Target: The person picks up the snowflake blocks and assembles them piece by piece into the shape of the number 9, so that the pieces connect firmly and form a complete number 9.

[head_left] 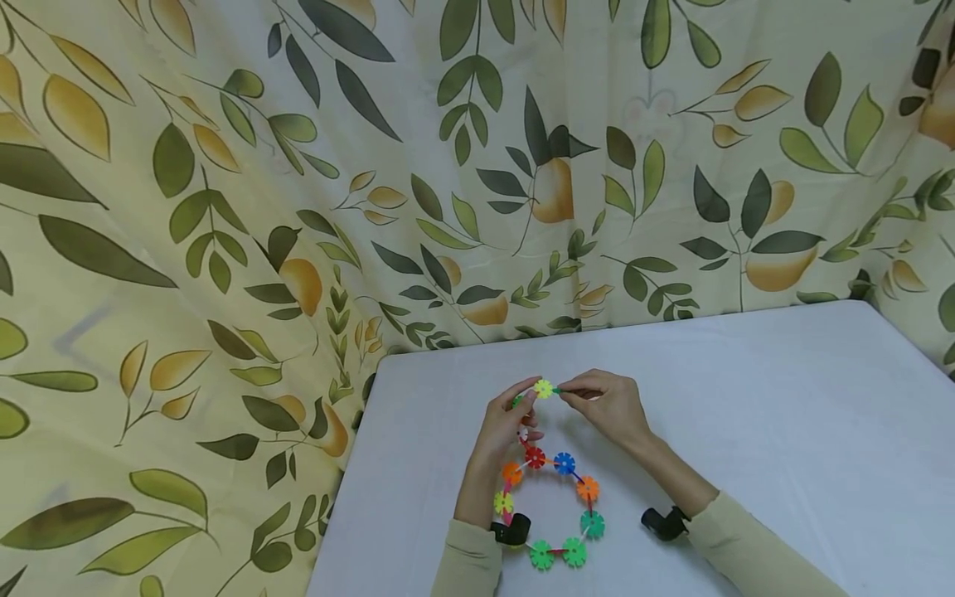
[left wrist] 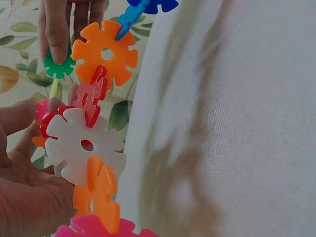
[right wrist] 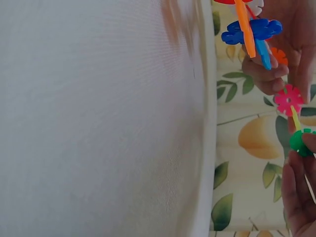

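Note:
My left hand [head_left: 498, 424] grips the upper end of a chain of notched plastic snowflake discs, its fingertips at a yellow disc [head_left: 544, 388]. Close on the right, my right hand [head_left: 613, 406] pinches a green disc [right wrist: 301, 142] between thumb and fingers. That green disc meets the yellow disc, seen edge-on in the right wrist view, beside a pink disc [right wrist: 289, 100] at the left fingers. Below the left hand, the chain forms a loop with a red disc [head_left: 535, 458], a blue disc [head_left: 564, 463] and a teal disc [head_left: 593, 524]. The left forearm hides part of it.
A white-covered table [head_left: 746, 431] lies under both hands. Behind it and to the left hangs a leaf-patterned curtain [head_left: 477, 166]. Black wrist cameras sit at the left cuff [head_left: 511, 529] and the right cuff [head_left: 666, 523].

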The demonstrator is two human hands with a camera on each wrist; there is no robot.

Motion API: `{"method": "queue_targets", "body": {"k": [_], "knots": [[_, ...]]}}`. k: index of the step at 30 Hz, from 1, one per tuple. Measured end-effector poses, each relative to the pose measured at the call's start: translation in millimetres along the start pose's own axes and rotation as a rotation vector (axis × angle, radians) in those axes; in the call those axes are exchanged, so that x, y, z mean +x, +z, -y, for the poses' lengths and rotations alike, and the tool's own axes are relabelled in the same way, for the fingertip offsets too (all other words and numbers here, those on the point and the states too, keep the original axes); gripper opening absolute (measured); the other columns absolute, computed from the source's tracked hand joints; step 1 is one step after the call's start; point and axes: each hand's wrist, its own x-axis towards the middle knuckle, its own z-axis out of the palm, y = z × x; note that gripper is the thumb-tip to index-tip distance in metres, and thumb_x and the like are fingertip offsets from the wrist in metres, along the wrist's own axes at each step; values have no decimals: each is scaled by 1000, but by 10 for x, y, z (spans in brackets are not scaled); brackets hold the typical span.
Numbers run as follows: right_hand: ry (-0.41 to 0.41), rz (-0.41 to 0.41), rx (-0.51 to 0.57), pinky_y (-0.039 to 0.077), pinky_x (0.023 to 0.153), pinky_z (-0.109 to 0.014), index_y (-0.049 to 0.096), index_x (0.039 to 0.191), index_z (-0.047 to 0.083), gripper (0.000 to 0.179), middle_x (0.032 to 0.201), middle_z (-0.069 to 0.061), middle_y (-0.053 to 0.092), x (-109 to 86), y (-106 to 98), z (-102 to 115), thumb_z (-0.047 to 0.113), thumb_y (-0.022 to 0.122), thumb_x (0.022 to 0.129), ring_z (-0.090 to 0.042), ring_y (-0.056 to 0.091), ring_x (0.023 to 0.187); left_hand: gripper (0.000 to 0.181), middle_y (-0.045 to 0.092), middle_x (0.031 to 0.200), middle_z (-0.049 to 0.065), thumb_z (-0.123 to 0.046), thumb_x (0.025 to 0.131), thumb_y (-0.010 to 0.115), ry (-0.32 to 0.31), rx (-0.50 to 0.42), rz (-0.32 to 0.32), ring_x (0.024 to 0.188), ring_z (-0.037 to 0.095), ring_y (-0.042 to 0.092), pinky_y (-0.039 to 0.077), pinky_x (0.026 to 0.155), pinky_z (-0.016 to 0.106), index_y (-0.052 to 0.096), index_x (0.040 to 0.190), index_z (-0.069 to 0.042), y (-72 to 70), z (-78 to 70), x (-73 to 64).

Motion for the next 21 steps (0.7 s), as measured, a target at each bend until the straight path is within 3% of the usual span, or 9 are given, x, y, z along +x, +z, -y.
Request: {"method": "queue_targets", "body": {"k": [12, 21], "knots": [[-21, -5, -43, 58, 66, -20, 85, 95, 10, 16, 88, 4, 77, -17, -30, -6, 3, 89, 81, -9, 71, 76, 32, 55, 82, 5, -33, 105, 64, -26, -44, 29, 69, 17, 55, 62, 66, 34, 71, 136, -29, 34, -6, 6], [-71, -14, -37, 58, 63, -21, 85, 94, 10, 19, 84, 6, 76, -51, -4, -44, 0, 89, 79, -10, 71, 73, 30, 54, 80, 2, -32, 104, 65, -36, -36, -18, 67, 15, 55, 61, 63, 31, 73, 133, -27, 95, 9, -13]]}}
